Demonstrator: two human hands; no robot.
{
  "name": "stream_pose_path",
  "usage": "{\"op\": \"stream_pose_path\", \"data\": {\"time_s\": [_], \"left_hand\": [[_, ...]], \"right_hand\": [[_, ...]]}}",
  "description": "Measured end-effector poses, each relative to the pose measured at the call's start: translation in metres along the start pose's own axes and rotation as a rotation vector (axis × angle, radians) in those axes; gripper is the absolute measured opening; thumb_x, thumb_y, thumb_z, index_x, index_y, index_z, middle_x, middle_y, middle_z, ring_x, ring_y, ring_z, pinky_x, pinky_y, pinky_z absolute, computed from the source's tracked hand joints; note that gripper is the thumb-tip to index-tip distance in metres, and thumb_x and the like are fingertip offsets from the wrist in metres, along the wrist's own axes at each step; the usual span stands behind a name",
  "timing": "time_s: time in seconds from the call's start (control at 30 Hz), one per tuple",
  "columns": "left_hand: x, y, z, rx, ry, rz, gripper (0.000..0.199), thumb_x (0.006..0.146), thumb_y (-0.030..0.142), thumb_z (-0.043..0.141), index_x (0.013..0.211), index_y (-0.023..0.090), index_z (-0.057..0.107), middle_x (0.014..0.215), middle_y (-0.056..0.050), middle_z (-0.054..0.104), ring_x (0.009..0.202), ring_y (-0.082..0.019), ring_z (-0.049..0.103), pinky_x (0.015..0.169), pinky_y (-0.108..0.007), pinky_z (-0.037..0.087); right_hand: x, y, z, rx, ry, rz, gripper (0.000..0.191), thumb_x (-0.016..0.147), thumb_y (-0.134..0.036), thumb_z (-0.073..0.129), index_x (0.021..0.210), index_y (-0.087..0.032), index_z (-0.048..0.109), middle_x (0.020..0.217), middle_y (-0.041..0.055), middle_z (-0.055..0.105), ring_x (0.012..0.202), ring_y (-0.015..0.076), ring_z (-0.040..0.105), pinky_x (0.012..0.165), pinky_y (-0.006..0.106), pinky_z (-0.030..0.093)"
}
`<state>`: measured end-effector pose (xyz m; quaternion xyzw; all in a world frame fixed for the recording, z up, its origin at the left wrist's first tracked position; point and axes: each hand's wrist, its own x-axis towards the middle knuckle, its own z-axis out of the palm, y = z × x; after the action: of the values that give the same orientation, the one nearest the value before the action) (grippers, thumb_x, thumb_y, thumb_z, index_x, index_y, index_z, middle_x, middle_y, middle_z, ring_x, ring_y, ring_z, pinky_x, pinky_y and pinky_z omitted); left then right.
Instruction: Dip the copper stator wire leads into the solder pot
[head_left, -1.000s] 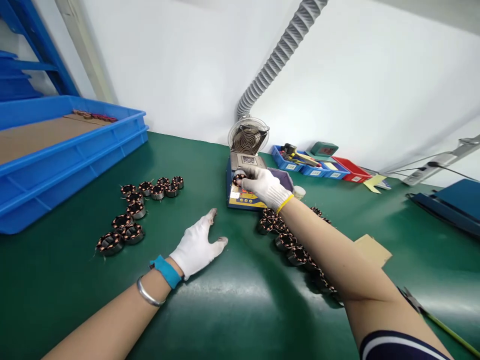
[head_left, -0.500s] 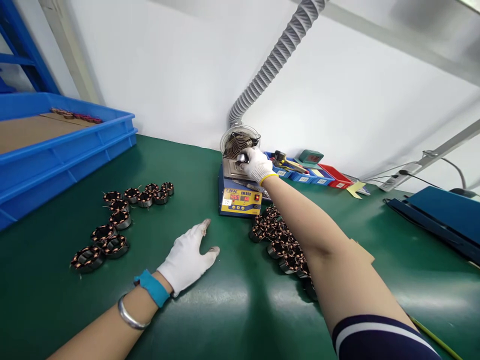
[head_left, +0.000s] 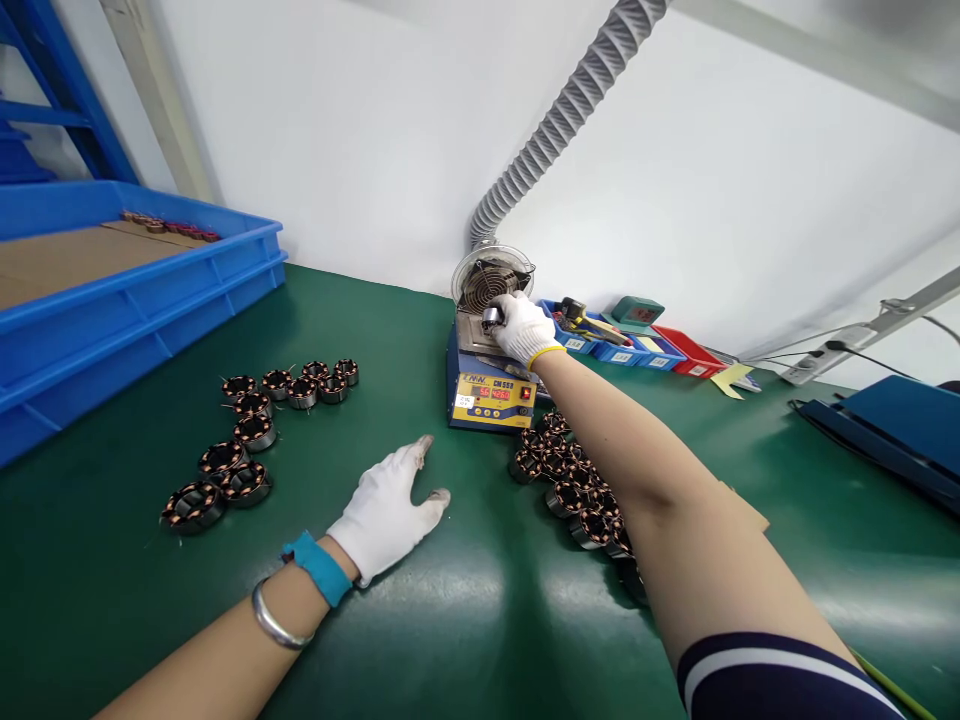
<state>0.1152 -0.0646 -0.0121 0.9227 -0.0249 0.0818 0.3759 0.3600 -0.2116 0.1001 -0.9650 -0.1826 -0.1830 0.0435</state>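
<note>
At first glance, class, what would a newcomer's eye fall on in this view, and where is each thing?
Probably the gloved right hand, holding a metal ring over the blue-and-yellow machine in the centre. Next, on the green table, a loose group of copper-wound rings at left and a denser cluster right of centre, partly behind the right arm. Then the ribbed grey hose, slanting up behind the machine.

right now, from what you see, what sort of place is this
Probably an electrical-parts workshop: black and copper ring-shaped coils lie on a smooth green worktop, near a boxy blue and yellow machine, and a ribbed grey duct runs up behind it.
</note>
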Motion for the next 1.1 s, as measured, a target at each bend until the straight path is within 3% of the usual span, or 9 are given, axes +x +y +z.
{"op": "stream_pose_path", "data": {"time_s": [0.53, 0.7, 0.83, 0.93, 1.0, 1.1], "left_hand": [[0.0, 0.0, -0.002, -0.01, -0.01, -0.011, 0.063, 0.076, 0.037, 0.052, 0.133, 0.011, 0.045, 0.122, -0.013, 0.06, 0.112, -0.026, 0.056, 0.098, -0.041, 0.046], [0.001, -0.002, 0.0, -0.003, 0.006, 0.008, 0.062, 0.076, 0.035, 0.053, 0.133, 0.011, 0.046, 0.12, -0.013, 0.061, 0.112, -0.026, 0.057, 0.097, -0.04, 0.046], [0.001, -0.004, 0.002, -0.005, 0.027, 0.023, 0.06, 0.076, 0.035, 0.055, 0.131, 0.012, 0.047, 0.118, -0.012, 0.061, 0.112, -0.026, 0.057, 0.097, -0.04, 0.046], [0.001, -0.004, 0.004, -0.007, 0.039, 0.023, 0.061, 0.077, 0.035, 0.055, 0.132, 0.012, 0.046, 0.117, -0.013, 0.061, 0.11, -0.026, 0.057, 0.096, -0.04, 0.047], [0.002, -0.004, 0.004, 0.002, 0.054, 0.025, 0.061, 0.077, 0.035, 0.055, 0.132, 0.012, 0.045, 0.118, -0.012, 0.061, 0.109, -0.025, 0.057, 0.096, -0.039, 0.046], [0.008, -0.006, 0.002, 0.098, 0.164, -0.008, 0.058, 0.077, 0.034, 0.057, 0.13, 0.013, 0.047, 0.12, -0.012, 0.06, 0.107, -0.025, 0.057, 0.096, -0.038, 0.045]], "right_hand": [[-0.002, 0.0, -0.001, 0.02, 0.004, -0.008, 0.04, 0.077, -0.031, 0.058, 0.117, -0.03, 0.058, 0.116, 0.0072, 0.053, 0.097, 0.0281, 0.058, 0.082, 0.043, 0.048], [0.0, 0.005, -0.008, 0.168, 0.078, 0.073, 0.04, 0.077, -0.032, 0.058, 0.116, -0.029, 0.06, 0.115, 0.0057, 0.058, 0.101, 0.028, 0.058, 0.085, 0.044, 0.048], [-0.012, 0.005, -0.014, 0.372, 0.066, 0.094, 0.041, 0.075, -0.036, 0.061, 0.114, -0.023, 0.063, 0.105, 0.0046, 0.065, 0.099, 0.0237, 0.06, 0.089, 0.041, 0.047], [-0.039, -0.001, -0.018, 0.533, -0.012, 0.037, 0.045, 0.075, -0.037, 0.061, 0.116, -0.019, 0.062, 0.105, 0.0046, 0.067, 0.097, 0.0207, 0.061, 0.088, 0.037, 0.048], [-0.065, -0.009, -0.02, 0.563, -0.151, -0.047, 0.043, 0.077, -0.033, 0.059, 0.117, -0.02, 0.062, 0.107, 0.0041, 0.068, 0.094, 0.0184, 0.063, 0.087, 0.033, 0.049], [-0.105, -0.02, -0.024, 0.351, -0.43, -0.26, 0.036, 0.079, -0.027, 0.055, 0.114, -0.025, 0.065, 0.108, 0.0022, 0.069, 0.096, 0.0184, 0.063, 0.085, 0.029, 0.049]]}}
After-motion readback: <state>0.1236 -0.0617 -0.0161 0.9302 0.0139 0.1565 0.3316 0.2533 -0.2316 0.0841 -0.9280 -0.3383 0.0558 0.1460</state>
